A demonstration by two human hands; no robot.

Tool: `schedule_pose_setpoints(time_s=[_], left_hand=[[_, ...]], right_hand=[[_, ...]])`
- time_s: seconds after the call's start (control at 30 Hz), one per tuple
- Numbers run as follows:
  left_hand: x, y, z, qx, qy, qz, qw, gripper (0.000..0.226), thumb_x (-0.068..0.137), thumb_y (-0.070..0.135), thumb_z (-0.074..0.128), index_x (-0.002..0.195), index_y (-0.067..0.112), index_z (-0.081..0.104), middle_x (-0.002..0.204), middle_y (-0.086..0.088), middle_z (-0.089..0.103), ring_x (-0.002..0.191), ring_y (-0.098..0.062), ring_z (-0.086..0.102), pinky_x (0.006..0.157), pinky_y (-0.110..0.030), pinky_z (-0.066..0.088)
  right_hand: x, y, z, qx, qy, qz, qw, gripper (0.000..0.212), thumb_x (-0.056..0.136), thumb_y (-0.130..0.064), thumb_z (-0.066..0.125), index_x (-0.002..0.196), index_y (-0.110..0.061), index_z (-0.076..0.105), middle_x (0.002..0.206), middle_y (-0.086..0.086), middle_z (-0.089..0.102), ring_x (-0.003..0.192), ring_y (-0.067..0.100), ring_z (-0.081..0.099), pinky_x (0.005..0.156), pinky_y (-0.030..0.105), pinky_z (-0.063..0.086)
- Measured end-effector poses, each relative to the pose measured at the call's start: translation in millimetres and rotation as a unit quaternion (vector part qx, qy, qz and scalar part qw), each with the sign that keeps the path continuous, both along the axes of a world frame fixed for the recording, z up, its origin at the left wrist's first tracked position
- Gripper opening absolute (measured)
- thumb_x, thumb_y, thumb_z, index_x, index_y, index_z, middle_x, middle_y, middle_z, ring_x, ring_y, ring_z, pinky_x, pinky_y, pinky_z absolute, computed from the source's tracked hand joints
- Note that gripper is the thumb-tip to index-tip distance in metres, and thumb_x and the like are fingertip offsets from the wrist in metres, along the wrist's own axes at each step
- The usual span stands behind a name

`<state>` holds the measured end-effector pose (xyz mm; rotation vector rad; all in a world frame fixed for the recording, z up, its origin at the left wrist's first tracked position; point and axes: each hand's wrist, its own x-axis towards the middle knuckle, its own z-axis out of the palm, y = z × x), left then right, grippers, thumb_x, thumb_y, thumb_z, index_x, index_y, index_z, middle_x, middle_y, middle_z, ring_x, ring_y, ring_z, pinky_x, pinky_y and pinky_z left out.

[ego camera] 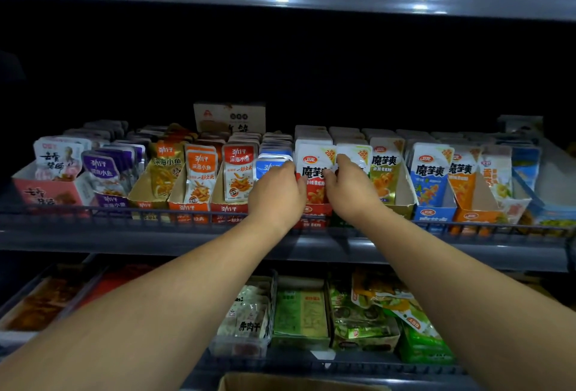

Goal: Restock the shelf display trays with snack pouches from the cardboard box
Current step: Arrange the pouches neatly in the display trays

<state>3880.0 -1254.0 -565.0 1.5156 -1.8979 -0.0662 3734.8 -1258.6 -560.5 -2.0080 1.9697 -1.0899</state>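
Head view: left hand (277,194) and right hand (349,188) each grip a side edge of the red snack pouches (313,169) standing in a red display tray (314,210) on the middle shelf (124,236). Pouches look light, floppy and slick; pinching the sealed edges seems safest.

Left arm: bare, stretched forward and up, wrist ending just left of the red pouch (313,169).
Left hand (277,192): back to camera, fingers curled at the pouch's left edge, thumb on its front.
Right arm: bare, stretched forward too, wrist just right of the pouch.
Right hand (349,186): fingers curled at its right edge, thumb on its front.
Gap: hands close, not touching.
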Motion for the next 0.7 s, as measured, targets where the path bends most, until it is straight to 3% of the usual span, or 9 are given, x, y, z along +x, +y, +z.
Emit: schedule_pose_setpoints(time_s=[0.17, 0.3, 0.4, 0.53, 0.7], left_hand=[[2.2, 5.8, -3.6, -0.018, -0.018, -0.009, 1.000, 0.039, 0.103, 0.041, 0.054, 0.131, 0.014, 0.053, 0.111, -0.005, 0.066, 0.100, -0.024, 0.065, 0.077, -0.040, 0.056], [8.0, 12.9, -4.2, -0.007, 0.018, -0.029, 0.999, 0.040, 0.101, 0.037, 0.060, 0.130, 0.013, 0.046, 0.096, -0.003, 0.064, 0.089, -0.022, 0.065, 0.065, -0.031, 0.046], [17.1, 22.5, -3.5, -0.022, 0.008, -0.033, 0.999, 0.029, 0.101, 0.036, 0.059, 0.119, 0.014, 0.054, 0.102, -0.002, 0.061, 0.093, -0.021, 0.061, 0.068, -0.033, 0.046], [38.1, 54.9, -17.3, -0.013, -0.010, -0.034, 0.999, 0.017, 0.101, 0.035, 0.055, 0.105, 0.019, 0.059, 0.099, 0.002, 0.058, 0.091, -0.020, 0.057, 0.069, -0.035, 0.045], [77.4, 101.0, -88.3, 0.079, -0.060, -0.006, 0.995, 0.021, 0.100, 0.041, 0.053, 0.106, 0.022, 0.060, 0.102, 0.003, 0.060, 0.093, -0.022, 0.061, 0.070, -0.036, 0.046]], right_hand=[[-5.3, 9.8, -2.0, -0.041, -0.015, 0.010, 0.999, 0.061, 0.098, -0.031, 0.060, 0.149, -0.015, 0.032, 0.122, 0.008, 0.060, 0.112, 0.024, 0.058, 0.093, 0.044, 0.053], [-14.6, 33.8, -4.6, -0.089, 0.021, -0.002, 0.996, 0.054, 0.097, -0.028, 0.062, 0.145, -0.015, 0.041, 0.133, 0.005, 0.055, 0.123, 0.022, 0.051, 0.100, 0.042, 0.050], [-19.6, 59.5, -10.8, -0.121, 0.085, 0.018, 0.989, 0.039, 0.097, -0.026, 0.060, 0.134, -0.014, 0.055, 0.126, 0.004, 0.058, 0.118, 0.021, 0.052, 0.097, 0.040, 0.050], [-20.5, 100.7, -37.5, -0.136, 0.161, 0.057, 0.976, 0.030, 0.093, -0.028, 0.062, 0.120, -0.016, 0.063, 0.110, 0.000, 0.062, 0.100, 0.019, 0.058, 0.080, 0.029, 0.045], [-10.7, 144.7, -122.9, -0.063, 0.213, 0.111, 0.969, 0.029, 0.088, -0.031, 0.065, 0.113, -0.016, 0.067, 0.098, 0.002, 0.065, 0.087, 0.026, 0.063, 0.071, 0.037, 0.054]])
